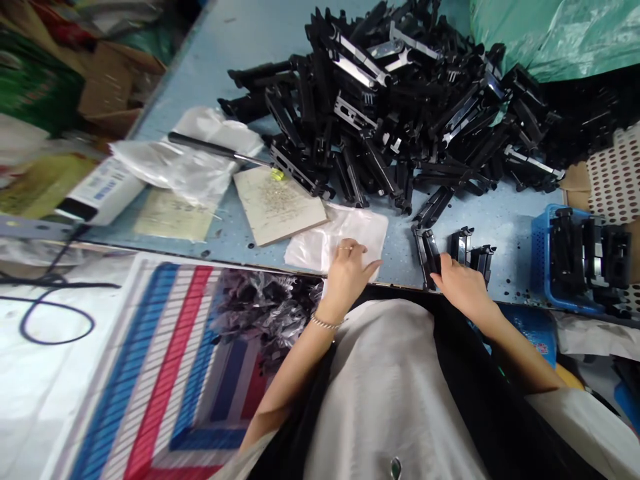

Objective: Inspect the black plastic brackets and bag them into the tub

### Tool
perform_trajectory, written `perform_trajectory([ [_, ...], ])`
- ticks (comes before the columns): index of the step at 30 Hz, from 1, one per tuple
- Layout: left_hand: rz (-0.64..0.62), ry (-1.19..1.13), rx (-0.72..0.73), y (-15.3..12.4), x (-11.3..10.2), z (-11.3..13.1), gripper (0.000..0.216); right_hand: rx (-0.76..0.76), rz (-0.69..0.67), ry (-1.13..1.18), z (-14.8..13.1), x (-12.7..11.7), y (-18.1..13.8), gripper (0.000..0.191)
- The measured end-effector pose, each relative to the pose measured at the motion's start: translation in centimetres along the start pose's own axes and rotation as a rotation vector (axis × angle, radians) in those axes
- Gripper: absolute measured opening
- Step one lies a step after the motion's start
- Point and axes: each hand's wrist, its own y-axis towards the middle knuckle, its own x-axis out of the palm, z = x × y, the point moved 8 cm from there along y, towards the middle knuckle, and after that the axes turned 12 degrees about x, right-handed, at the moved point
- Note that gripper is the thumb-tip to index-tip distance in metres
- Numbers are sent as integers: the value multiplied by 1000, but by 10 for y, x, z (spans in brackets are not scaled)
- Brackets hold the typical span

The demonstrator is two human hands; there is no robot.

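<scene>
A black part lies at the table's near edge; the right hand closes its fingers on the part's lower end. Just right of it stand two more short black parts. The left hand rests open, palm down, on a white bag. Beyond both, a big pile of black parts fills the table's far side. A blue basket holding parts sits to the right. Left of the bag lie a board, crumpled plastic and a screwdriver.
</scene>
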Motion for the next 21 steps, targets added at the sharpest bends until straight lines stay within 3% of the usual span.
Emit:
perform_trajectory([
  [3,-55,-62,-47,14,27,-12,11,16,-30,113,14,4,3,31],
  [6,-96,-280,-164,16,28,-36,13,-59,-112,518,24,3,6,28],
  [10,-95,-497,-435,10,24,-57,17,-216,-468,1296,-4,8,0,27],
  [13,-42,-567,-498,8,24,-59,9,-309,-833,1632,-50,24,-8,33],
  [16,14,-411,-335,11,10,-56,11,-180,-1107,1763,-83,57,-8,29],
  [19,14,-131,-29,13,-7,-40,31,14,-1169,1868,-90,84,1,22],
  [21,-1,-23,129,10,-12,-24,39,29,-1259,1910,-93,91,3,22],
])
